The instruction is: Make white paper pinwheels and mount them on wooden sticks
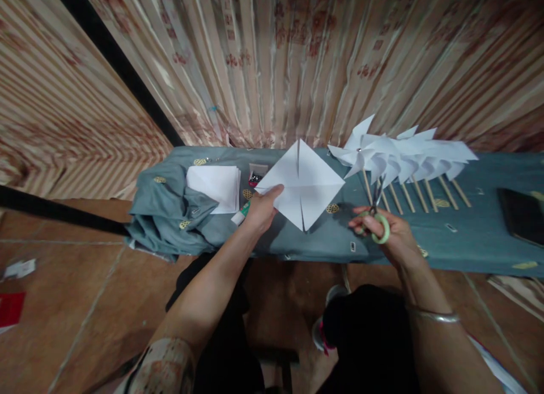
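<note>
My left hand [264,208] pinches a square sheet of white paper [312,184] by its left corner, thumb on top. The sheet is turned like a diamond, with a crease across it and slits running in from the top and bottom corners. In my right hand [393,235] is a pair of scissors [379,221] with pale green handles, blades pointing up and away. The scissors are apart from the paper. Just beyond the blades lie several white paper pinwheels [403,156] on wooden sticks, overlapping in a row.
A stack of white paper [215,184] lies at the left on the grey-green cloth [272,241], partly under a fold. Near my left hand are a glue stick [241,212] and a small box [256,174]. A dark flat object [522,215] sits far right. A patterned curtain [297,59] hangs behind.
</note>
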